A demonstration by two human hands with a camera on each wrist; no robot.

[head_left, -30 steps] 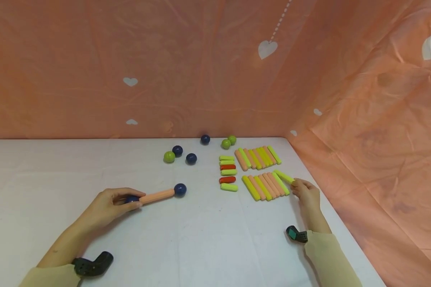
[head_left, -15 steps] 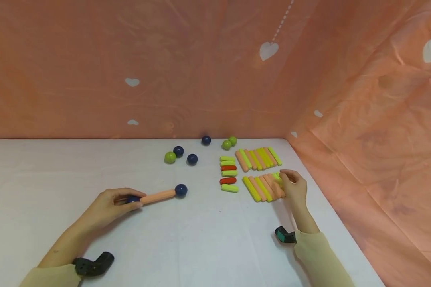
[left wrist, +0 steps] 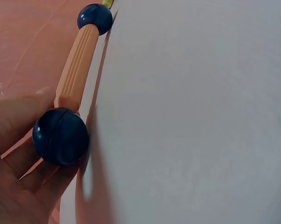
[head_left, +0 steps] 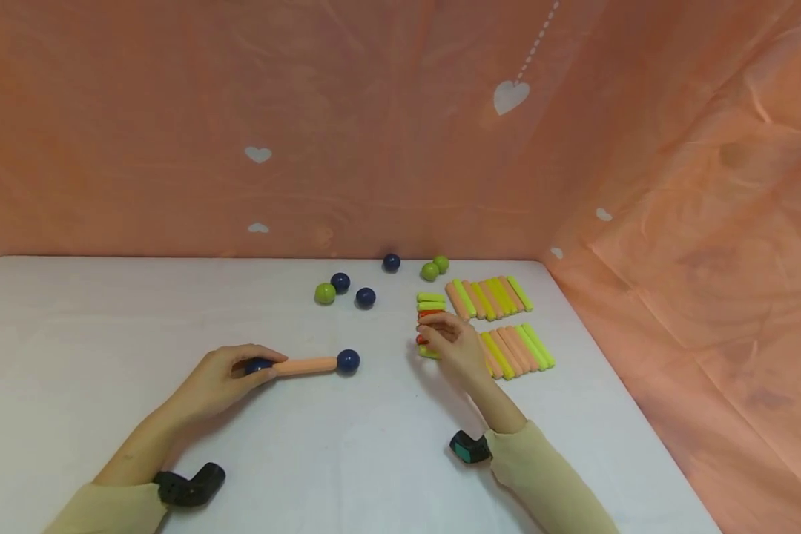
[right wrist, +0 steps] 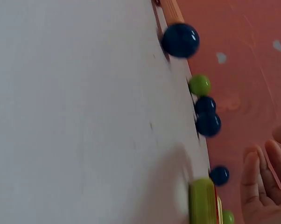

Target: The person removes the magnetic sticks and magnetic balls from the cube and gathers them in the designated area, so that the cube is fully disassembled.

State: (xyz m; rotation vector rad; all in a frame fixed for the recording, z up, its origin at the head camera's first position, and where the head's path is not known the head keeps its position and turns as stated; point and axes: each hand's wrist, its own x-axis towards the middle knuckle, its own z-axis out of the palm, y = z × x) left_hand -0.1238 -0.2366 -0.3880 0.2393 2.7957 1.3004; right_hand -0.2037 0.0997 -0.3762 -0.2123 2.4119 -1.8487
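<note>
My left hand grips an orange ribbed rod where it joins one navy ball; another navy ball sits at the rod's far end. Fingers loosely bent, my right hand hovers over the column of short rods, light green and red, and hides part of it. Nothing shows between its fingers in the right wrist view. Right of that hand lies the nearer row of long rods, orange and yellow, ending in two light green ones. Its left end is covered by the hand.
Farther back is a second row of long rods. Loose balls stand toward the table's back edge: a green ball, several navy ones and a green pair. Orange cloth hangs behind and along the right.
My right hand laid a light green rod at the right end of the nearer row, let go, and moved left over the short rods. The left hand keeps its hold; the held rod turned slightly.
</note>
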